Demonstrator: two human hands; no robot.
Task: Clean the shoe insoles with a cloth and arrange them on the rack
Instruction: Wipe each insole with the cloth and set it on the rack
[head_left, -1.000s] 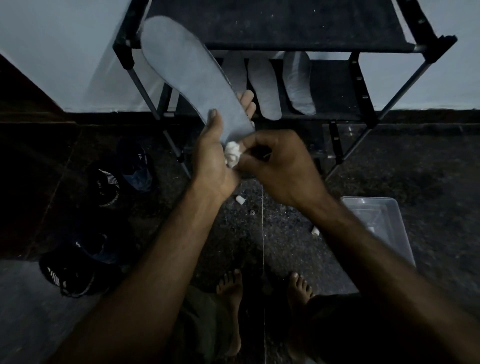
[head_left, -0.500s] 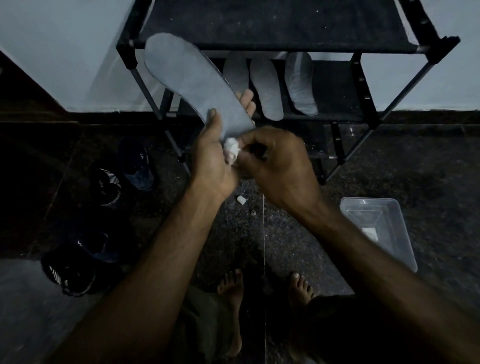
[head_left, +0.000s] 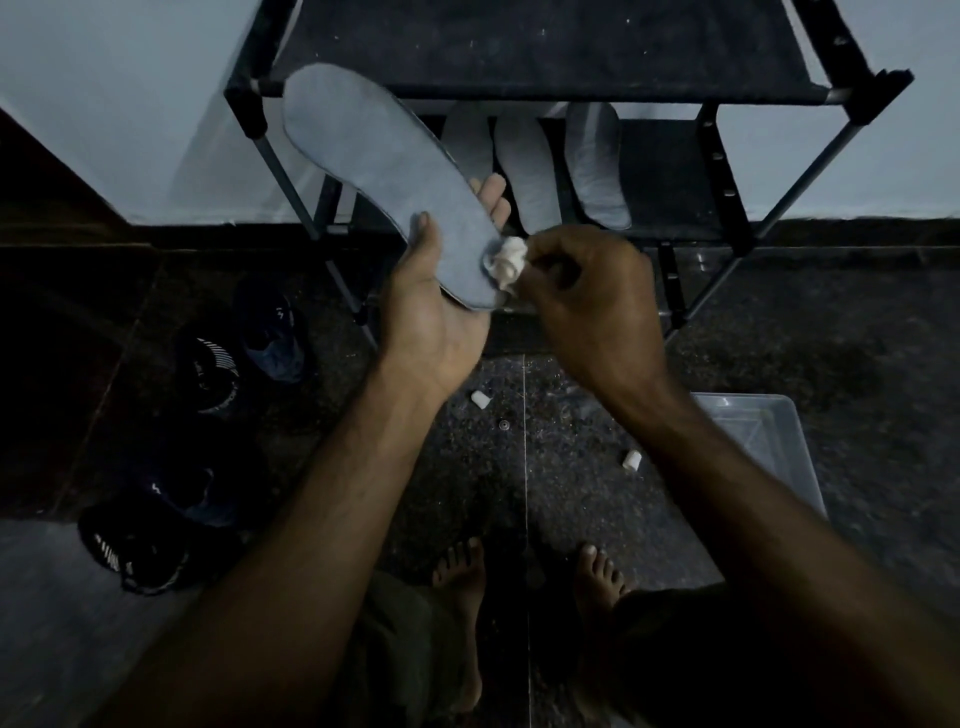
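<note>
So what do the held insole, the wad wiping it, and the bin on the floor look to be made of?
Held insole: matte grey fabric-faced foam, probably; flat, no shine, thin dark edge.
Wad: white cloth or cotton, crumpled and soft-looking; which one is unclear.
Bin: translucent plastic, smooth walls with the floor showing through.

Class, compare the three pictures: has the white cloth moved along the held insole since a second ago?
Yes. The white cloth, pinched by the right hand, now lies on the insole at its heel's right edge; earlier it sat below the heel end, against the left hand.
</note>
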